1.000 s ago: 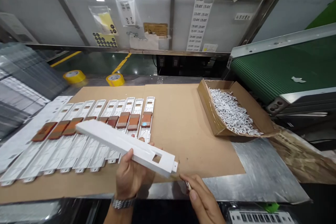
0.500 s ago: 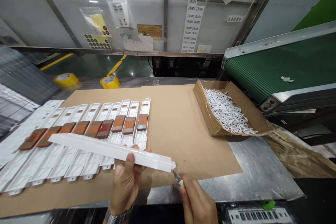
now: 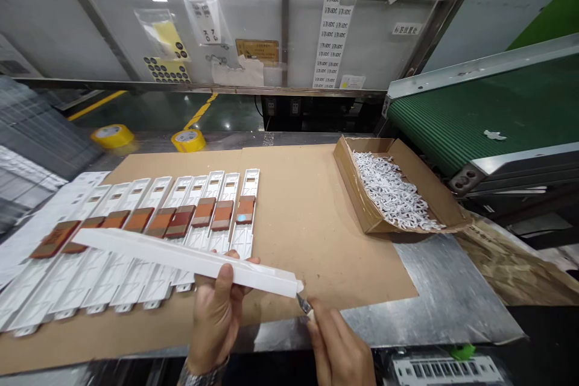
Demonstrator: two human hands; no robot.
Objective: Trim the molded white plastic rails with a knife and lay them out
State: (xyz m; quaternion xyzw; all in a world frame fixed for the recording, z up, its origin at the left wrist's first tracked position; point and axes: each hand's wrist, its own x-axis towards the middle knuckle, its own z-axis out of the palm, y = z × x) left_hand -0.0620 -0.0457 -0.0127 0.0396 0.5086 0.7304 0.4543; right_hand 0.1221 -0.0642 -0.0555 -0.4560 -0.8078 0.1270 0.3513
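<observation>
My left hand (image 3: 218, 312) is wrapped round a long white plastic strip (image 3: 181, 259), held edge-on above the cardboard sheet (image 3: 312, 223). My right hand (image 3: 340, 347) pinches a small knife (image 3: 304, 303), and its blade tip touches the strip's right end. Behind the strip lies a row of several like white strips (image 3: 136, 241) side by side, each with a brown pad across its middle.
An open cardboard box (image 3: 446, 202) of small white plastic scraps stands at the right. A green conveyor belt (image 3: 488, 108) runs beyond it. Two yellow tape rolls (image 3: 187, 140) lie at the back. Stacked trays fill the left edge.
The strip has been turned from its flat face, with the rectangular hole showing, onto its edge. My right hand's blade has come up to the strip's right end.
</observation>
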